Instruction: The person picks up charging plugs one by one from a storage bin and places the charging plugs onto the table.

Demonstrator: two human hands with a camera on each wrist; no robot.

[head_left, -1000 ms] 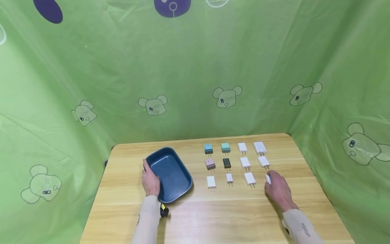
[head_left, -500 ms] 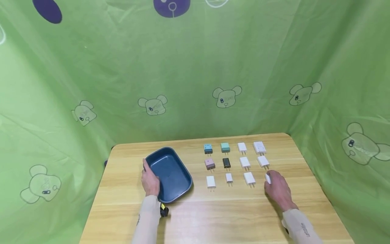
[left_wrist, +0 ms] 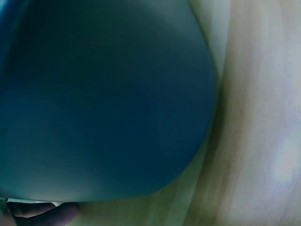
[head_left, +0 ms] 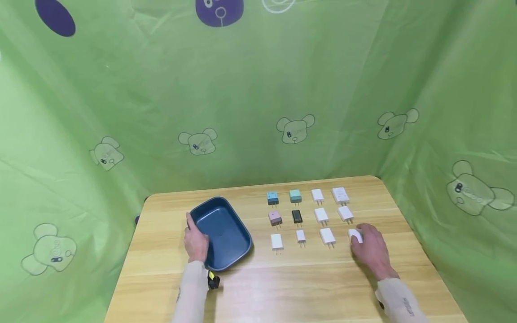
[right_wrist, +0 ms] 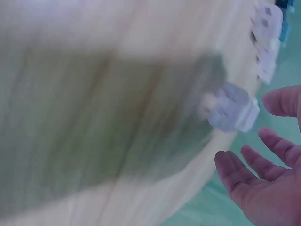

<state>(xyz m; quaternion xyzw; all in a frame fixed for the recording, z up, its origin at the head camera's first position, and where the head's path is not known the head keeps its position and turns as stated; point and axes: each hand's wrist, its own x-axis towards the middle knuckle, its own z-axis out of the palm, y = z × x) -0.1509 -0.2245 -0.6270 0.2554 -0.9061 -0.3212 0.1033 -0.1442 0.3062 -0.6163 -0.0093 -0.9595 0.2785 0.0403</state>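
My left hand [head_left: 196, 242] grips the left rim of a dark blue plastic tray [head_left: 224, 240], thumb over the inside wall. In the left wrist view the tray [left_wrist: 113, 108] fills most of the picture, and its fingers [left_wrist: 51, 215] lie at the outer edge. At the right, my right hand [head_left: 372, 251] hovers around a white plug charger [head_left: 355, 235], which lies on the table at the near end of the rightmost column. The right wrist view shows that hand's fingers [right_wrist: 235, 172] spread and apart from the charger [right_wrist: 231, 108], whose face shows blurred.
More chargers stand in rows: blue [head_left: 272, 197], mint green [head_left: 295, 195], pink [head_left: 275, 218], black [head_left: 296, 216] and several white ones [head_left: 321, 215]. The wooden table [head_left: 282, 291] meets green curtains [head_left: 242, 89] at the back and sides.
The right thumb and fingers have opened, so more of the white charger shows between them. The left hand still holds the tray. The head view has shifted slightly.
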